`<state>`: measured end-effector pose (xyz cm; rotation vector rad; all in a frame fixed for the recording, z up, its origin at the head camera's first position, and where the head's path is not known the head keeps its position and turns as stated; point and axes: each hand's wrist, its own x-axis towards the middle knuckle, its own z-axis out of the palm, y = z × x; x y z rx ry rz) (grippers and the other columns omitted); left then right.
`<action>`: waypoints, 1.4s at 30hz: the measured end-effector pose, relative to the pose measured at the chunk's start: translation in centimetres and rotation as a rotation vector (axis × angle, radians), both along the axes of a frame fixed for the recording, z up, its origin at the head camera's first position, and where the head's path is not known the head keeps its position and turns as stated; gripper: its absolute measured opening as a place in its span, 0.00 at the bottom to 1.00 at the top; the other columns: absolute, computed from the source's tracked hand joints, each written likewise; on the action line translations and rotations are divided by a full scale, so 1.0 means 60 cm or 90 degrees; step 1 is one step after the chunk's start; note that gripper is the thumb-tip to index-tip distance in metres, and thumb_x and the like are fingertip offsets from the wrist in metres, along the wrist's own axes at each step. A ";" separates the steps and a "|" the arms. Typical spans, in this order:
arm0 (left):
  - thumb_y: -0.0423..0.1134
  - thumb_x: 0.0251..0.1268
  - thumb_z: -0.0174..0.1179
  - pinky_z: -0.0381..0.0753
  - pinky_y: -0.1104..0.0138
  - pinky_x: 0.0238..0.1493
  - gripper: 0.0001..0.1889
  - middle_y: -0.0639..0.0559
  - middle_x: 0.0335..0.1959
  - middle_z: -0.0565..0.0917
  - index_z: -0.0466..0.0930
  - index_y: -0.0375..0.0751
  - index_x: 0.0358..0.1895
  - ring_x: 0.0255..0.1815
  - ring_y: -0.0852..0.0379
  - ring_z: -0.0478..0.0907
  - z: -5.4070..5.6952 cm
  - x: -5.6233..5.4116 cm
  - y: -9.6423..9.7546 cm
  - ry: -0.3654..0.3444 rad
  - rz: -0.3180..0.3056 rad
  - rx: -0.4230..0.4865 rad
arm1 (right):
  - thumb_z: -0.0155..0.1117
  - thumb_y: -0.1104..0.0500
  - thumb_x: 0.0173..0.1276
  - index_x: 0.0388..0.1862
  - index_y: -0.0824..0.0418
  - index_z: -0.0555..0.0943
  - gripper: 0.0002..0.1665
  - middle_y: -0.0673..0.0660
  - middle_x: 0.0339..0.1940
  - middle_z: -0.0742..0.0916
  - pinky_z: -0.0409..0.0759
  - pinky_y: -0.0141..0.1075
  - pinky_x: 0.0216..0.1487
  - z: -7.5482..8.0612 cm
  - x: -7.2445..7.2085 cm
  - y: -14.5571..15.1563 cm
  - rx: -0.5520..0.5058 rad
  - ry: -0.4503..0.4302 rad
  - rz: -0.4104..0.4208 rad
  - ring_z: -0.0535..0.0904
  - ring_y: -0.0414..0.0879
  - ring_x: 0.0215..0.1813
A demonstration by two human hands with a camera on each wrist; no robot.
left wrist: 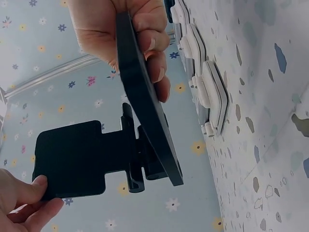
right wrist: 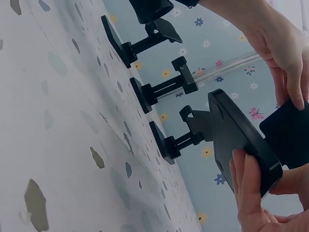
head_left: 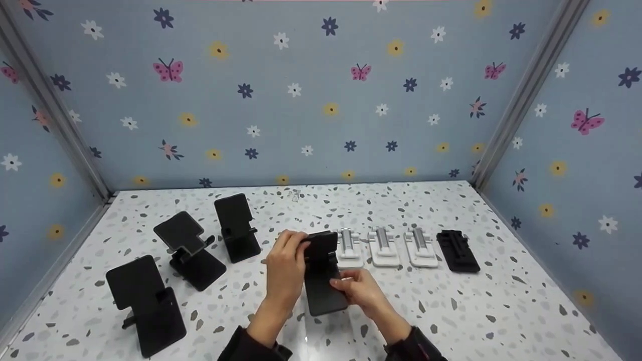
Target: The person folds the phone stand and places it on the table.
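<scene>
A black folding phone stand [head_left: 323, 296] is held between both hands over the speckled table. My left hand [head_left: 285, 265] pinches the edge of its top plate [left wrist: 67, 162] between thumb and fingers. The right hand [head_left: 365, 292] grips the side of the flat base [right wrist: 231, 130], thumb on its upper face and fingers beneath. In the left wrist view the plate stands out at an angle from the base, with the hinge [left wrist: 135, 154] showing between them. Base and fingers of the right hand are raised off the table in the right wrist view.
Three black phone stands, unfolded, stand at the left: one in front [head_left: 150, 311], one in the middle [head_left: 190, 250], one behind [head_left: 236, 225]. Right of the hands, three white folded stands [head_left: 385, 250] lie in a row, then a black folded one [head_left: 459, 253]. Patterned walls [head_left: 321, 125] enclose the table.
</scene>
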<state>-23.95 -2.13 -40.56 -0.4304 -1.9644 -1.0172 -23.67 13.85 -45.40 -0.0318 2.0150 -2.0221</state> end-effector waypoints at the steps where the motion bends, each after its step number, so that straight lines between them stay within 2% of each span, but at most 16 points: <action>1: 0.25 0.49 0.61 0.77 0.67 0.31 0.04 0.49 0.28 0.75 0.78 0.33 0.30 0.30 0.55 0.75 -0.001 0.000 0.001 0.007 -0.002 0.002 | 0.57 0.67 0.58 0.37 0.77 0.74 0.12 0.60 0.25 0.83 0.80 0.35 0.26 -0.001 -0.001 0.000 -0.001 0.000 -0.004 0.81 0.46 0.26; 7: 0.24 0.46 0.62 0.78 0.68 0.31 0.05 0.49 0.27 0.76 0.79 0.33 0.29 0.30 0.55 0.76 -0.004 0.009 0.010 0.031 -0.009 0.007 | 0.59 0.65 0.57 0.42 0.77 0.74 0.17 0.63 0.28 0.84 0.81 0.38 0.29 -0.017 -0.011 0.005 -0.003 0.002 -0.023 0.81 0.48 0.28; 17: 0.23 0.48 0.60 0.78 0.69 0.31 0.03 0.50 0.26 0.74 0.79 0.33 0.27 0.30 0.56 0.75 -0.014 0.032 0.032 0.022 -0.038 -0.002 | 0.59 0.64 0.58 0.39 0.76 0.75 0.15 0.62 0.32 0.83 0.81 0.39 0.33 -0.012 -0.016 0.018 -0.031 0.017 -0.036 0.81 0.50 0.32; 27: 0.19 0.40 0.63 0.78 0.71 0.32 0.09 0.53 0.23 0.74 0.79 0.35 0.22 0.28 0.57 0.75 -0.028 0.048 0.051 0.021 -0.051 -0.017 | 0.54 0.68 0.60 0.41 0.79 0.74 0.14 0.63 0.35 0.82 0.79 0.43 0.39 0.000 -0.020 0.032 -0.055 0.018 -0.059 0.80 0.56 0.39; 30: 0.18 0.40 0.63 0.78 0.70 0.31 0.09 0.53 0.24 0.74 0.79 0.35 0.22 0.28 0.57 0.75 -0.032 0.050 0.054 0.014 -0.053 -0.021 | 0.51 0.70 0.59 0.39 0.78 0.74 0.12 0.61 0.33 0.82 0.80 0.41 0.37 0.002 -0.022 0.035 -0.053 0.017 -0.067 0.80 0.53 0.37; 34: 0.18 0.40 0.62 0.77 0.71 0.30 0.09 0.54 0.23 0.74 0.78 0.35 0.21 0.27 0.58 0.74 -0.037 0.052 0.056 0.007 -0.053 -0.024 | 0.47 0.72 0.58 0.39 0.78 0.73 0.12 0.57 0.27 0.82 0.80 0.35 0.30 0.003 -0.023 0.038 -0.052 0.016 -0.073 0.80 0.47 0.29; 38: 0.18 0.38 0.63 0.77 0.73 0.29 0.10 0.53 0.23 0.73 0.77 0.36 0.20 0.26 0.59 0.73 -0.043 0.055 0.057 0.002 -0.049 -0.039 | 0.42 0.73 0.59 0.45 0.82 0.69 0.17 0.55 0.24 0.82 0.79 0.31 0.26 0.004 -0.023 0.039 -0.052 0.010 -0.074 0.79 0.42 0.24; 42: 0.17 0.36 0.64 0.77 0.72 0.29 0.11 0.53 0.22 0.73 0.76 0.35 0.19 0.26 0.59 0.73 -0.045 0.057 0.055 -0.013 -0.051 -0.043 | 0.42 0.72 0.60 0.51 0.83 0.65 0.20 0.56 0.25 0.82 0.79 0.32 0.27 0.004 -0.024 0.040 -0.063 0.001 -0.070 0.79 0.41 0.24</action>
